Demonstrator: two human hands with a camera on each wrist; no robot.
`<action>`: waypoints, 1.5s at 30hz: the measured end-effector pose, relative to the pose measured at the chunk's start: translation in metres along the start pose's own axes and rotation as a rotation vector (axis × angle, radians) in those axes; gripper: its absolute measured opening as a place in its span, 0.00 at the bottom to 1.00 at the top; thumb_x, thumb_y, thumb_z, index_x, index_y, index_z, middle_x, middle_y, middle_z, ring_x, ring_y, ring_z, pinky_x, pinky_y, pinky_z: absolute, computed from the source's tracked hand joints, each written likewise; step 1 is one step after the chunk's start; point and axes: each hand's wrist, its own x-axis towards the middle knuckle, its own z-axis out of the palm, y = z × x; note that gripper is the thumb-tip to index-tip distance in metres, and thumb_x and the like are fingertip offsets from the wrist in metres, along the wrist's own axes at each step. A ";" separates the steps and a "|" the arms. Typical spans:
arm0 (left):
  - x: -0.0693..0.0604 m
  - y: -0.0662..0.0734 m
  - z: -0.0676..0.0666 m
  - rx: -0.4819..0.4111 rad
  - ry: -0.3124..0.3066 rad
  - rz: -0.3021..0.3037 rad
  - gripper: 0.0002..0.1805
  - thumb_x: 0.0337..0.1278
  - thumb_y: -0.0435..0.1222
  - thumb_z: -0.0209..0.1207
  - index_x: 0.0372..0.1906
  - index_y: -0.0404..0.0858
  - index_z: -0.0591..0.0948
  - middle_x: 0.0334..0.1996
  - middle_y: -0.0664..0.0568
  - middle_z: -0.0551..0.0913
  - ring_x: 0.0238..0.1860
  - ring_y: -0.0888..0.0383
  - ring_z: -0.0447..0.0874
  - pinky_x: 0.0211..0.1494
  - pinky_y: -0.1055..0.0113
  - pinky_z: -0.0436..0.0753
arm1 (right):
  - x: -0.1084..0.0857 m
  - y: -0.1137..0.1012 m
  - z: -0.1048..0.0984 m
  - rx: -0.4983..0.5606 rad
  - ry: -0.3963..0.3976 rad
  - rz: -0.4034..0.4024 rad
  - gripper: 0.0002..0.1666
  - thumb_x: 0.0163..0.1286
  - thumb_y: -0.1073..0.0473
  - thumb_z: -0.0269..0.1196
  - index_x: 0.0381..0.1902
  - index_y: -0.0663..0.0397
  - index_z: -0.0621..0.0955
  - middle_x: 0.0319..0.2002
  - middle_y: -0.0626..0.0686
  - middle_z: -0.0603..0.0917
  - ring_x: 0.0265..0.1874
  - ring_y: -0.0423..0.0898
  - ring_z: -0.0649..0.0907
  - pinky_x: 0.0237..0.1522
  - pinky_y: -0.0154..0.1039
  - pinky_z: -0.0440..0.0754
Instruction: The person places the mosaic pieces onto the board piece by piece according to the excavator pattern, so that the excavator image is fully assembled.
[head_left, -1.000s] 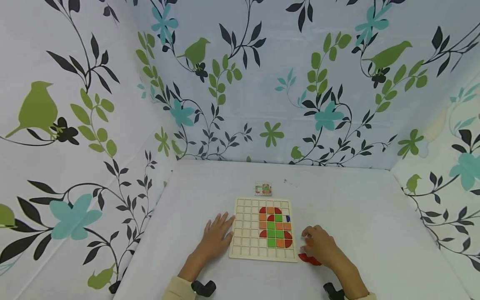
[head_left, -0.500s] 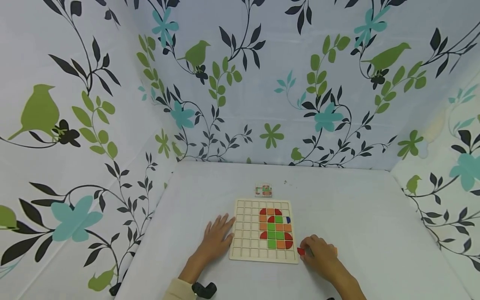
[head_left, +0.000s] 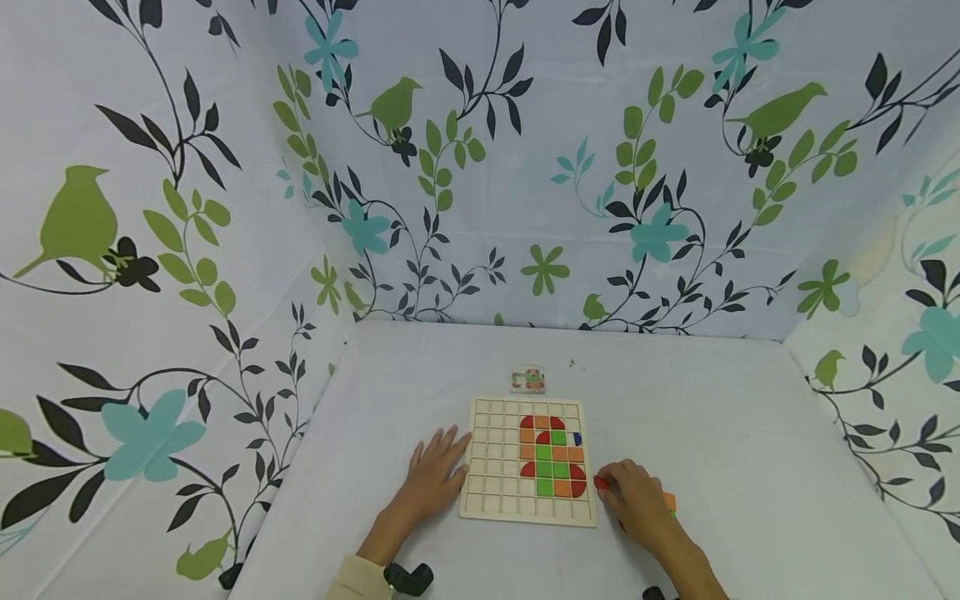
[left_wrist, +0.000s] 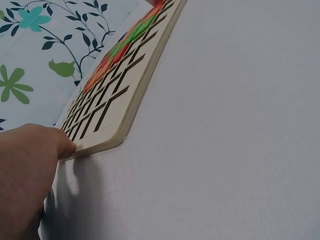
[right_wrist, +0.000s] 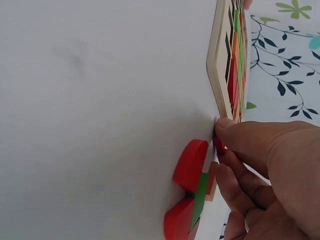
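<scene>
A pale wooden grid board lies on the white table, its right-hand cells partly filled with red, orange and green pieces. My left hand is spread flat beside it, the fingertips touching the left edge; in the left wrist view the thumb meets the board's rim. Just off the right edge, my right hand pinches a small red piece between thumb and fingers. Close below that hand, the right wrist view shows loose rounded red blocks, a green block and an orange block.
A small printed card lies behind the board. In the head view, an orange block shows to the right of my right hand. Patterned cloth walls with birds and leaves enclose the table's back and sides.
My right hand has gone from over the loose red pieces to pinching one, and it has moved slightly forward along the board's right edge. My left hand has stayed put.
</scene>
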 end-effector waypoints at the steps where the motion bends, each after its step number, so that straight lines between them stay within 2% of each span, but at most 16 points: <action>1: 0.000 0.000 0.000 -0.004 0.001 0.003 0.30 0.77 0.42 0.55 0.80 0.45 0.70 0.82 0.42 0.63 0.83 0.36 0.54 0.80 0.28 0.50 | 0.002 -0.001 0.000 0.000 0.015 0.003 0.15 0.67 0.58 0.75 0.49 0.53 0.86 0.46 0.51 0.85 0.48 0.51 0.83 0.43 0.49 0.76; 5: -0.001 0.001 -0.002 -0.010 -0.009 0.005 0.31 0.77 0.42 0.56 0.80 0.44 0.70 0.81 0.41 0.63 0.83 0.35 0.54 0.80 0.27 0.50 | 0.008 -0.012 0.003 0.026 0.055 0.005 0.15 0.68 0.59 0.75 0.50 0.53 0.86 0.47 0.51 0.85 0.49 0.51 0.83 0.44 0.48 0.74; 8: -0.001 0.001 -0.001 -0.006 -0.006 0.003 0.30 0.78 0.42 0.55 0.80 0.45 0.70 0.81 0.41 0.63 0.83 0.35 0.54 0.80 0.28 0.50 | 0.011 -0.029 0.006 0.054 0.052 -0.032 0.14 0.69 0.59 0.74 0.51 0.52 0.86 0.46 0.49 0.84 0.49 0.49 0.82 0.45 0.46 0.73; 15: -0.002 0.001 0.000 -0.013 0.006 0.004 0.30 0.78 0.42 0.55 0.80 0.45 0.70 0.81 0.41 0.64 0.83 0.36 0.55 0.80 0.28 0.50 | 0.015 -0.069 0.025 0.107 0.032 -0.203 0.12 0.68 0.58 0.75 0.46 0.46 0.84 0.46 0.45 0.83 0.50 0.46 0.81 0.45 0.44 0.71; 17: -0.002 0.001 0.000 -0.016 0.004 0.003 0.30 0.78 0.43 0.55 0.80 0.45 0.70 0.81 0.41 0.64 0.83 0.36 0.55 0.80 0.28 0.50 | 0.016 -0.077 0.030 0.096 0.046 -0.264 0.11 0.67 0.58 0.76 0.44 0.45 0.84 0.44 0.44 0.83 0.49 0.44 0.81 0.45 0.45 0.73; 20: -0.001 0.001 0.000 -0.018 0.001 0.003 0.30 0.78 0.43 0.55 0.80 0.45 0.70 0.81 0.41 0.64 0.83 0.36 0.54 0.80 0.28 0.50 | 0.018 -0.084 0.036 0.070 0.048 -0.310 0.09 0.67 0.57 0.76 0.41 0.43 0.85 0.40 0.41 0.81 0.45 0.42 0.80 0.45 0.45 0.75; 27: -0.001 -0.001 0.001 -0.001 -0.012 -0.002 0.30 0.78 0.43 0.55 0.80 0.46 0.69 0.82 0.42 0.63 0.84 0.37 0.53 0.80 0.29 0.50 | 0.018 -0.086 0.043 0.002 -0.007 -0.324 0.08 0.68 0.54 0.75 0.41 0.40 0.86 0.42 0.39 0.84 0.43 0.41 0.78 0.44 0.43 0.72; 37: 0.003 -0.002 0.000 0.009 -0.008 -0.001 0.30 0.78 0.44 0.54 0.80 0.46 0.69 0.82 0.42 0.63 0.84 0.37 0.53 0.80 0.29 0.50 | 0.021 -0.081 0.045 0.005 0.014 -0.326 0.09 0.69 0.52 0.75 0.43 0.42 0.86 0.44 0.42 0.85 0.49 0.45 0.81 0.52 0.51 0.75; 45: 0.002 -0.001 0.001 0.010 -0.011 -0.008 0.30 0.78 0.44 0.54 0.80 0.46 0.69 0.82 0.42 0.63 0.84 0.37 0.53 0.80 0.29 0.50 | 0.020 -0.080 0.048 0.006 0.025 -0.299 0.06 0.71 0.52 0.73 0.42 0.41 0.86 0.44 0.41 0.85 0.49 0.44 0.81 0.51 0.49 0.74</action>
